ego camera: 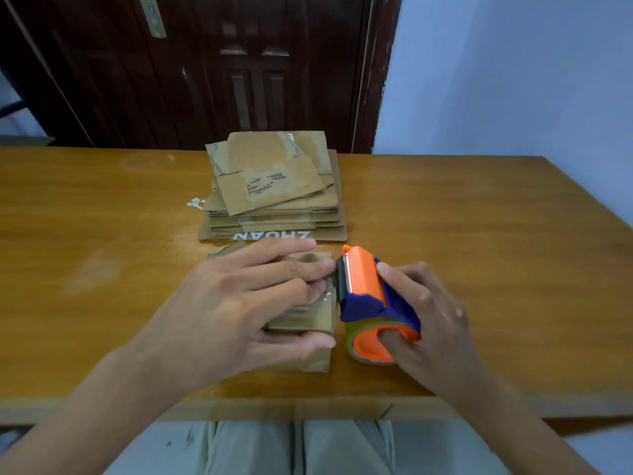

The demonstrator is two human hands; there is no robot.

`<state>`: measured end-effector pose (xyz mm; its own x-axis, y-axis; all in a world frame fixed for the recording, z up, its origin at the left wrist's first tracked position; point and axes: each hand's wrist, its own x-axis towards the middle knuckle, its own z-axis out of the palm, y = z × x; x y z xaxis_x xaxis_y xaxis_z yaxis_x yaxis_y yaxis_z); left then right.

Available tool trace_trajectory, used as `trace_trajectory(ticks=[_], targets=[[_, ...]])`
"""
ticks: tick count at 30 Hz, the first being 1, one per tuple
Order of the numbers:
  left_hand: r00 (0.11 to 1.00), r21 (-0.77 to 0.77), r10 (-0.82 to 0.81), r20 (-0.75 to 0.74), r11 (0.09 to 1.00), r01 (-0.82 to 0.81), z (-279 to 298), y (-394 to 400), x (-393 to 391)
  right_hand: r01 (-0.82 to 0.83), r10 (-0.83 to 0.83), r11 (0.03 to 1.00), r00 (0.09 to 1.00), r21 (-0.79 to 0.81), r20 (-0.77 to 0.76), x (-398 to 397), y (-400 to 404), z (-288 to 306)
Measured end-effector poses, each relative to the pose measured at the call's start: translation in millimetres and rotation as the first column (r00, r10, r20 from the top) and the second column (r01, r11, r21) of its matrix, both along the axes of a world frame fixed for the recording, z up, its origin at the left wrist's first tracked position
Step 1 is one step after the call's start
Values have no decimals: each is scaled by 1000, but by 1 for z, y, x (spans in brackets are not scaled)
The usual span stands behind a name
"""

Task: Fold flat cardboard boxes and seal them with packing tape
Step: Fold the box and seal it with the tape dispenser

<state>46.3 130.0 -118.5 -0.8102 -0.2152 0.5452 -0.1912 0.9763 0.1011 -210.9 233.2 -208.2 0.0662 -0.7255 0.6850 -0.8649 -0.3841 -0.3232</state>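
Small folded box (308, 317) near table (102, 234) front edge, pressed under flat left hand (246, 303). Tape dispenser (373, 303), orange and blue, grasped in right hand (435, 323), touching box's right edge. Flat cardboard stack (274, 193) behind, apart, printed "ZHUAN" upside down. Bare tabletop either side.

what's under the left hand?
A small folded cardboard box on the table; the left hand presses flat on its top. Clear tape shows near the fingertips; most of the top face is covered.

Folded box (308, 317) sits on table (102, 234), flat stack (274, 190) behind, dispenser (370, 299) right.
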Motion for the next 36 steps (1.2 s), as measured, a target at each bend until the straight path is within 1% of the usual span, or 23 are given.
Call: trace_trajectory(ticks=[4,7,9,11,13,15,17,19,21,24,28,30,33,36], targets=[[999,42,4,-54,999,-2,-4,-1,0,-31,37,997,996,66,-79,-14,10,0],[999,63,14,-51,998,-11,-5,-2,0,-33,50,995,980,93,-190,-21,13,8],[999,72,15,-43,997,-12,-4,-4,0,-32,60,991,974,127,-218,-23,12,15],[1000,95,14,8,995,-15,-3,-5,0,-38,74,982,978,186,-193,-20,12,24],[992,99,20,125,995,-32,-3,-3,1,-48,85,965,988,258,-132,-15,15,37],[972,67,31,233,997,-48,-3,0,2,-55,84,941,994,334,-72,-8,19,49],[964,42,39,263,998,-52,-2,2,2,-64,75,915,997,397,-12,4,18,56],[961,28,57,270,997,-67,-2,3,2,-44,21,892,998,449,56,16,11,57],[949,-5,101,298,995,-104,-4,4,3,9,-36,900,998,435,53,23,4,56],[935,-32,131,330,991,-128,-4,8,8,39,-37,925,999,378,-11,24,1,55],[931,-51,155,330,988,-147,-5,10,10,16,7,917,998,398,-58,23,1,55],[930,-90,177,322,984,-156,-6,9,10,22,9,915,997,403,-74,22,2,56],[938,-122,170,301,983,-138,-6,8,11,59,7,907,988,417,-156,18,5,59],[941,-112,155,300,986,-126,-9,7,11,78,20,895,977,440,-213,14,8,64]])
